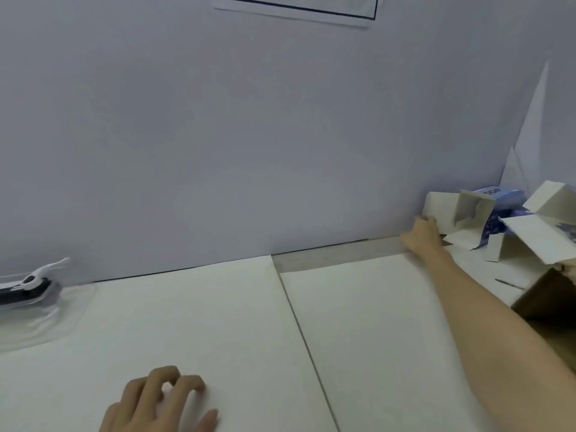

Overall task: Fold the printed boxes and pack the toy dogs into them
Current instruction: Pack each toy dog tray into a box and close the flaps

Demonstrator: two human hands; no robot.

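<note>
Reach under way at the far right of the worktop [193, 313]: right hand [420, 233] stretched out to the pile of boxes [486, 219] by the back wall [218, 135], fingers against the near-left edge of a pale, half-opened box [442, 205]. Hard to say from this angle whether gripping or only touching; fingertips hidden behind the hand. Left hand [159, 400] resting near and left on the white sheet, fingers loosely curled, holding nothing.

Boxes lying in a loose jumble, plain insides showing, blue print visible on one further back [498, 194], flaps sticking out in several directions. No toy dog clearly visible; a white and black object [31, 283] at the far left edge, under clear wrapping, too blurred to name. Brown carton [542, 300] at the right edge, partly hidden by the forearm.

Probably the very start of the job: fetching one box to fold.

To do it well:
- Pinch a single box by a firm panel, not a loose flap, to avoid tearing or creasing.
- Lift slightly before pulling, so neighbouring boxes stay put.
- Bring it to the open space in the middle, within reach of both hands.
- Free the left hand early to steady the box on arrival.
</note>
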